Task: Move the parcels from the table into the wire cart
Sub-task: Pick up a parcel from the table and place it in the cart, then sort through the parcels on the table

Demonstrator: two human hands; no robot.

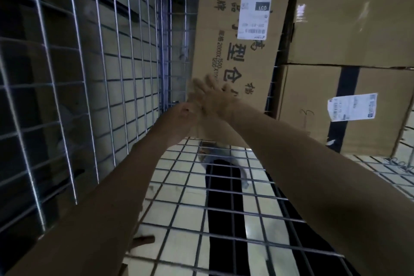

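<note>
Inside the silver wire-mesh cart [94, 78], a tall brown cardboard parcel with black printed characters and a white shipping label [237, 51] stands upright on the mesh floor, leaning a little toward the stacked boxes on its right. My right hand [215, 98] reaches to its lower edge with the fingers [202, 86] spread fairly straight against the cardboard face, pressing rather than curling round it. My left hand [190, 112] sits just beside and partly under the right one, at the same lower corner; motion blur hides how its fingers lie, so I cannot tell whether they grip.

To the right, a brown cardboard box with a black tape stripe and a crooked white label [349, 110] rests on the cart floor, and a plain brown cardboard box [358, 13] sits stacked on top of it, both close beside the tall parcel. Below the mesh floor, pale floor tiles [179, 195] show through, with dark shadow bands across them.
</note>
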